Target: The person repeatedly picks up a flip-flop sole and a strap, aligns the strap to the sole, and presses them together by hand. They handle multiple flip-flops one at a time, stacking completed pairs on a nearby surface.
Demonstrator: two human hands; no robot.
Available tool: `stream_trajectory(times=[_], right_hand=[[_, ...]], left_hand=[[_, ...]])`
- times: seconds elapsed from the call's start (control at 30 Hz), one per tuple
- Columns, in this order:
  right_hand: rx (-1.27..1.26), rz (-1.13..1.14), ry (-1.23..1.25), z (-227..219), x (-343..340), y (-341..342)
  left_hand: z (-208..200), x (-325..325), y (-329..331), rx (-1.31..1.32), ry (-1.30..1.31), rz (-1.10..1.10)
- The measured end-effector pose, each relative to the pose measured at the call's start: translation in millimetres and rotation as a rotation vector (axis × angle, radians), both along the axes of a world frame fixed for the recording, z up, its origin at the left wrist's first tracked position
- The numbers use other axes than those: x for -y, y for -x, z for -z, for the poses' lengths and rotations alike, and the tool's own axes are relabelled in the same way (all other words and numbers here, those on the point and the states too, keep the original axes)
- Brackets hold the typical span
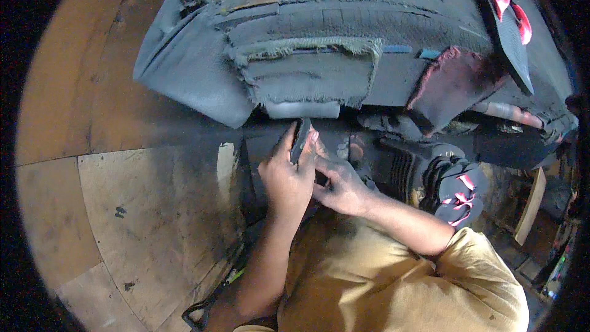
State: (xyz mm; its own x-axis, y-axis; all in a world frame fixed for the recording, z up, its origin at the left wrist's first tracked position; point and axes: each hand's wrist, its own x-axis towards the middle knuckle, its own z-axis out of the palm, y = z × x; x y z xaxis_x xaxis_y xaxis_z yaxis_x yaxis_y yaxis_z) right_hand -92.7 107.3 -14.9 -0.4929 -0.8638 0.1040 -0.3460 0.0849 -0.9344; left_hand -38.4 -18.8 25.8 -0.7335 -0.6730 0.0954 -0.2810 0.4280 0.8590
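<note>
Both of my hands grip a dark flip-flop (300, 140), seen edge-on; its straps are hidden by my fingers. My left hand (284, 175) closes round it from the left, thumb and fingers on either side. From the right, my right hand (344, 185) presses its fingers against the same piece, lower down. The flip-flop's far end reaches up to a pale, smooth roller (303, 110) beneath a frayed cloth flap (313, 74). Whether the two touch I cannot tell.
A dusty grey machine cover (362, 18) spans the far side, with a pink-strapped flip-flop (513, 37) on top. A reddish cloth (455, 83) hangs from it. More dark flip-flops with pink straps (458, 200) are stacked at right. Worn wooden panels (153, 209) stand at left.
</note>
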Motion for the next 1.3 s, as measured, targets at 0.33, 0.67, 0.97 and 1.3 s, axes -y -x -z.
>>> stream_trajectory(times=[0.33,0.67,0.97,1.3], right_hand=[[0.3,0.057,-0.423,-5.0,-0.2,30.7],[-0.522,0.049,-0.275,-14.3,-11.6,4.9],[-0.943,0.115,0.172,3.6,4.3,4.8],[-0.585,0.173,0.293,27.4,28.7,-5.3]], left_hand=[[19.7,0.8,35.5,0.338,-0.036,0.008],[17.0,-22.3,-10.2,-0.315,-0.642,-0.091],[9.7,-23.6,-51.7,-0.434,-0.455,0.017],[-14.5,-1.7,-41.0,-0.232,0.236,0.034]])
